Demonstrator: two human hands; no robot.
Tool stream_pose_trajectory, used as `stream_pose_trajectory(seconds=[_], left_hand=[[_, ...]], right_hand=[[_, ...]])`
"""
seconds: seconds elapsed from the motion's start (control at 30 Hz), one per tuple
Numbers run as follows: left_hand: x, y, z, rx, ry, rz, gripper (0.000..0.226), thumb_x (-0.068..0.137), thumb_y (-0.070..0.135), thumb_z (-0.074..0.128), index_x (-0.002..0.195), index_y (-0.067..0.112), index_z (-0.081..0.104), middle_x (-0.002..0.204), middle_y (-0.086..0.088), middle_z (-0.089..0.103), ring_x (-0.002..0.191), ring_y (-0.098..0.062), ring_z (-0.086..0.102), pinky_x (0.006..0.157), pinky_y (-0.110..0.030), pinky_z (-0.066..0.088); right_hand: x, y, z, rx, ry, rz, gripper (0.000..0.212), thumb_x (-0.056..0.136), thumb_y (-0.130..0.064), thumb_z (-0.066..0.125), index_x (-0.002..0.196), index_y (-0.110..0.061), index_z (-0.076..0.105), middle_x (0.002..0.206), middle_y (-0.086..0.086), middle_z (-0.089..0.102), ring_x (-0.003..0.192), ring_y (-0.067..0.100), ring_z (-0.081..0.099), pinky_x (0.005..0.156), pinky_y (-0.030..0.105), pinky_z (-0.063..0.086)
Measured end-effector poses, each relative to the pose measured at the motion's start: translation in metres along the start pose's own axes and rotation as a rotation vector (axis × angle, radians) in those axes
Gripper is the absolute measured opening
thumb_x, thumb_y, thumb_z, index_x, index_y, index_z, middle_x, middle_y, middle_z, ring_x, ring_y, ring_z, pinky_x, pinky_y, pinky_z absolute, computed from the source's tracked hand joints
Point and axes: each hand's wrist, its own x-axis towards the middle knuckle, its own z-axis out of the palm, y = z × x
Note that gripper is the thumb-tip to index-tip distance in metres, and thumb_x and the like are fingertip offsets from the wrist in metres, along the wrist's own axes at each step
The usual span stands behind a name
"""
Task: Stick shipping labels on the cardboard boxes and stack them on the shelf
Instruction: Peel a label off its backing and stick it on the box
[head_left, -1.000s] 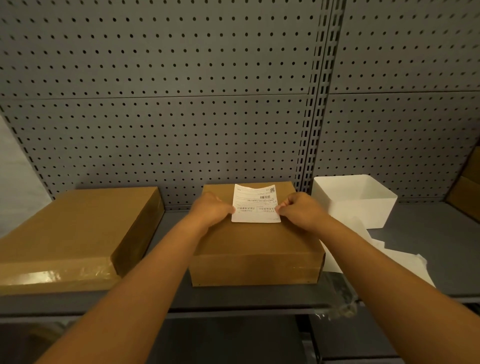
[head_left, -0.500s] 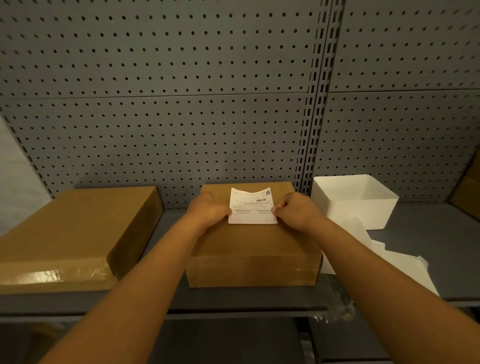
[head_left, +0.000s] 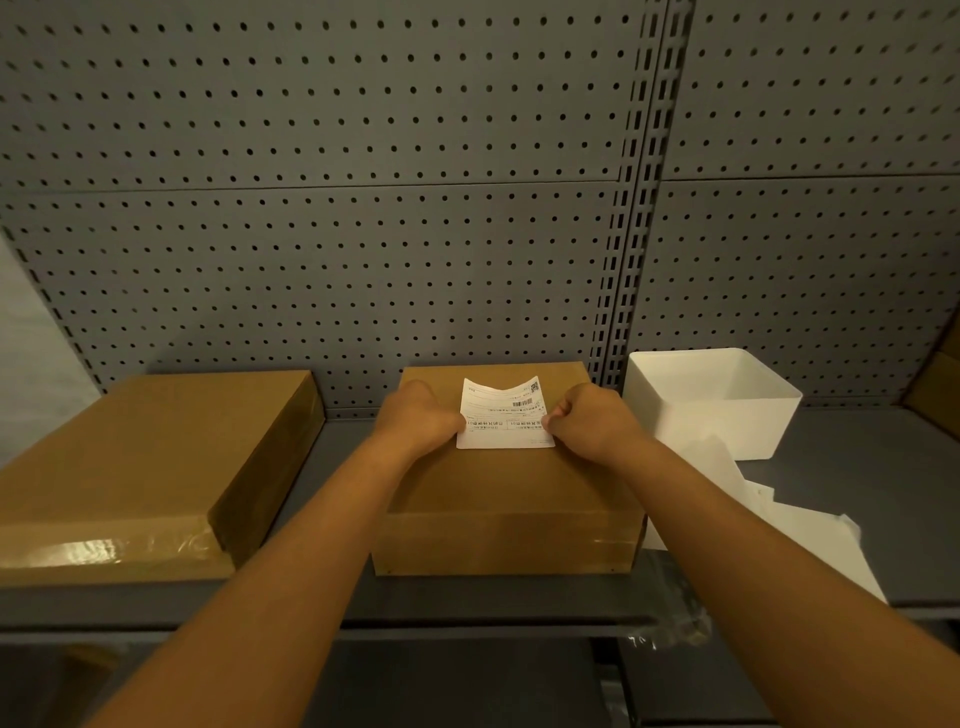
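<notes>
The label (head_left: 505, 415) lies on top of the middle box (head_left: 511, 488), toward its far half, printed side up. Its near edge rests on the cardboard; its far edge curls upward, clear of the surface.

The left hand (head_left: 415, 418) grips the label's left edge with curled fingers. The right hand (head_left: 589, 423) pinches the right edge, fingers likewise curled. Both hands rest on the box top, one at each side of the label.

The middle box stands on the shelf (head_left: 857, 467), its front face near the shelf's front edge. A larger box (head_left: 145, 462), sealed with clear tape along its front edge, lies on the shelf to the left, apart from the middle box. A white bin (head_left: 717, 400) stands to the right, against the pegboard (head_left: 363, 208). Loose white sheets (head_left: 779, 525) lie in front of the bin, just beside the middle box.
</notes>
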Motion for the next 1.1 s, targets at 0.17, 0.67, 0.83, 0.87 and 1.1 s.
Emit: stream_pose_trajectory(seconds=[0.17,0.67,0.83,0.87,1.1], left_hand=[[-0.002,0.0,0.003,0.064,0.042,0.045,0.033,0.078,0.019,0.066,0.058,0.014,0.04,0.06,-0.002,0.043,0.054,-0.016,0.041,0.046,-0.024,0.027],[-0.007,-0.002,-0.002,0.039,0.071,0.074,0.023,0.08,0.018,0.068,0.092,-0.002,0.068,0.093,-0.012,0.069,0.088,-0.022,0.064,0.068,-0.032,0.051],[-0.025,0.001,0.004,0.055,0.108,0.351,0.019,0.09,0.012,0.057,0.101,0.01,0.072,0.108,-0.004,0.068,0.097,-0.016,0.06,0.08,-0.023,0.048],[-0.03,0.003,0.006,0.09,0.107,0.421,0.021,0.091,0.014,0.056,0.107,0.012,0.07,0.115,-0.002,0.066,0.104,-0.015,0.059,0.087,-0.022,0.045],[-0.039,-0.009,-0.001,0.265,0.111,0.484,0.012,0.087,0.021,0.063,0.093,0.021,0.073,0.099,0.004,0.068,0.089,-0.012,0.06,0.081,-0.034,0.053]], right_hand=[[0.0,0.0,0.002,-0.008,0.013,0.003,0.022,0.091,-0.025,0.057,0.09,-0.004,0.064,0.092,0.012,0.066,0.087,0.024,0.062,0.082,0.039,0.055],[-0.005,-0.001,-0.003,-0.002,0.055,-0.02,0.014,0.093,-0.019,0.052,0.1,-0.007,0.056,0.101,0.012,0.064,0.09,0.025,0.059,0.075,0.035,0.051],[-0.017,-0.006,-0.001,0.018,0.146,-0.182,0.019,0.095,-0.017,0.047,0.093,-0.009,0.064,0.1,0.007,0.065,0.091,0.024,0.061,0.074,0.031,0.052],[-0.022,-0.009,0.001,0.008,0.158,-0.252,0.019,0.095,-0.017,0.048,0.093,-0.011,0.066,0.101,0.005,0.064,0.092,0.022,0.06,0.077,0.029,0.05],[-0.038,-0.008,0.004,-0.07,0.087,-0.389,0.016,0.089,-0.01,0.056,0.089,-0.011,0.072,0.1,0.002,0.066,0.087,0.011,0.054,0.083,0.02,0.045]])
